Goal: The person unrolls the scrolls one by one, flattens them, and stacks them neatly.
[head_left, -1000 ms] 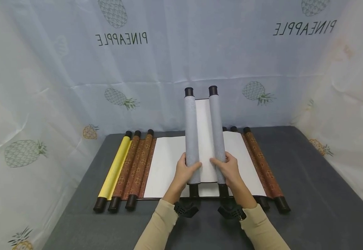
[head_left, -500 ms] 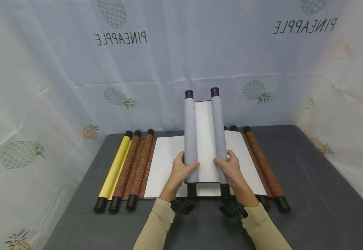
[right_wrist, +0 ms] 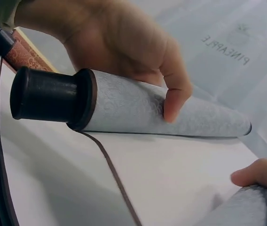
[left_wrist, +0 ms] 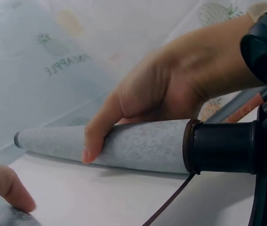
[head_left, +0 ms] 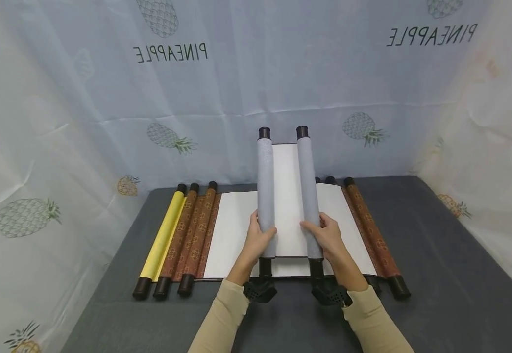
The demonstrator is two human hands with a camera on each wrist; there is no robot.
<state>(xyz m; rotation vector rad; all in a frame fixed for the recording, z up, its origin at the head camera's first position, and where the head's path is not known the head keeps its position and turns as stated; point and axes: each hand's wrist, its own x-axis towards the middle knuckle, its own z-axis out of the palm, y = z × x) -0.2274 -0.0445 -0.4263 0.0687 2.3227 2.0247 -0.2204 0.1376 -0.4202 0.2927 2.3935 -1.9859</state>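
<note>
A grey-blue patterned scroll (head_left: pixel 266 196) with black end knobs is held up in the head view, partly unrolled with a strip of white paper (head_left: pixel 287 201) between its two rolls. My left hand (head_left: pixel 256 242) grips the lower part of the left roll, thumb over the front. On the right roll (head_left: pixel 309 196), my right hand (head_left: pixel 330 240) has the same grip. The left wrist view shows the left thumb (left_wrist: pixel 96 141) pressed on the patterned cloth beside a black knob (left_wrist: pixel 225 148). In the right wrist view the right thumb (right_wrist: pixel 176 96) lies across its roll.
Under the held scroll, a brown patterned scroll (head_left: pixel 200 230) lies spread on the dark table (head_left: pixel 450 274), its white paper (head_left: pixel 229 235) showing. A yellow scroll (head_left: pixel 163 238) lies left of it. Another brown roll (head_left: pixel 372 230) is at the right. A pineapple-print curtain (head_left: pixel 247 73) hangs behind.
My hands have drawn the two grey-blue rolls slightly apart, the left one shifting left. More white paper shows between them, and their top ends have dropped a little.
</note>
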